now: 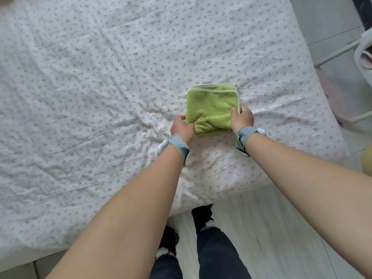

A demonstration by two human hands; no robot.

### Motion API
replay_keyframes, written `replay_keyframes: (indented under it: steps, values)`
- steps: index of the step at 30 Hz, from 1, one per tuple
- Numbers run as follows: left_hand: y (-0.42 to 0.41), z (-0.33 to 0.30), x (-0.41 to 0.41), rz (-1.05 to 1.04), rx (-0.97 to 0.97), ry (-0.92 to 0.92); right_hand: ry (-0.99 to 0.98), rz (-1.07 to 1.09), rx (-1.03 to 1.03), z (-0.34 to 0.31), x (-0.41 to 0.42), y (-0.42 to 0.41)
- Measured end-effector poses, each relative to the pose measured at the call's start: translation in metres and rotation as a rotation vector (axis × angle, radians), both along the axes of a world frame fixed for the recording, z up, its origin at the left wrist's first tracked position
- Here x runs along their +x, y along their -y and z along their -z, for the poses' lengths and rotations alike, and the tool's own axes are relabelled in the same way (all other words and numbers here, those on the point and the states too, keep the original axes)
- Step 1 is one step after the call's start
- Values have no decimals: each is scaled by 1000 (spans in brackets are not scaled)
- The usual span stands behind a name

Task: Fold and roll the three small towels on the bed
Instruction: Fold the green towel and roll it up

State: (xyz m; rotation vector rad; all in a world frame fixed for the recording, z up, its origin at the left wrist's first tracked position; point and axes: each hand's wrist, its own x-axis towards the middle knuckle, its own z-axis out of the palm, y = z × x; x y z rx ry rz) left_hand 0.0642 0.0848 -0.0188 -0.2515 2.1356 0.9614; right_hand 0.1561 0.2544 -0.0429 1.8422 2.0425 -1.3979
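Note:
A small green towel point(211, 105) lies folded into a thick square on the flowered bed sheet point(100, 97), right of centre. Its near edge is curled up into the beginning of a roll. My left hand point(182, 127) grips the near left corner of that curled edge. My right hand point(241, 117) holds the near right side, thumb on top of the cloth. Both wrists wear grey bands. Only this one towel is in view.
The bed's near edge runs just in front of my legs and feet point(203, 238) on the pale floor. A metal-framed rack point(342, 49) with cloth hanging on it stands at the right, beyond the bed's right edge.

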Motion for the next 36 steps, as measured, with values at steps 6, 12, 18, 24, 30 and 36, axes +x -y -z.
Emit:
replay_keyframes:
  steps: [6, 12, 18, 24, 30, 36]
  values:
    - [32, 1, 2, 59, -67, -71, -179, 144, -64, -16, -6, 37]
    - [30, -15, 9, -449, 230, 508, -251, 294, -278, -7, -9, 51]
    - [21, -5, 6, -776, 347, 512, -216, 225, -169, -10, -4, 42]
    - [24, -11, 7, -899, 462, 411, -186, 121, -75, -17, 2, 40]
    - [37, 3, 8, -859, 404, 308, -151, 37, -39, -17, -1, 44]
    - [39, 7, 4, -277, -122, -27, -31, 71, -48, -11, -4, 44]
